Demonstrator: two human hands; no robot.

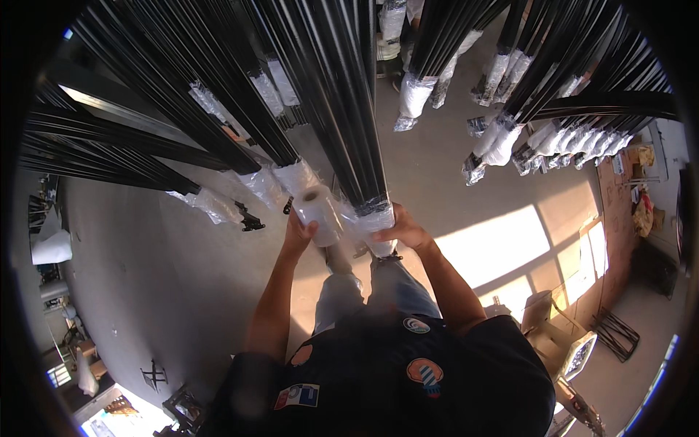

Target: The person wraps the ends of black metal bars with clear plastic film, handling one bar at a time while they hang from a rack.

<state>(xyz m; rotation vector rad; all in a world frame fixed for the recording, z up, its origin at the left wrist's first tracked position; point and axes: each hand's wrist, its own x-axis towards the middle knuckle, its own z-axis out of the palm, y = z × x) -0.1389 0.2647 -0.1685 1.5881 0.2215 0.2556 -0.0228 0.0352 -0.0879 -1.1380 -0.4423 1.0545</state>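
Note:
A bundle of long black bars (342, 102) hangs in front of me, its lower end wrapped in clear stretch film (370, 221). My right hand (404, 230) is closed around the right side of that wrapped end. In my left hand (298, 231) is a roll of stretch film (319, 216), held upright just left of the bundle, with its open core facing up. Film seems to run between the roll and the bundle. The tips of the bars stick out below the wrap, above my legs.
More hanging bundles with wrapped ends crowd the left (255, 182) and the right (502, 138). A yellowish machine or chair-like object (557, 339) stands at lower right. Sunlight falls on the grey floor (502, 244). A small black metal piece (153, 376) lies at lower left.

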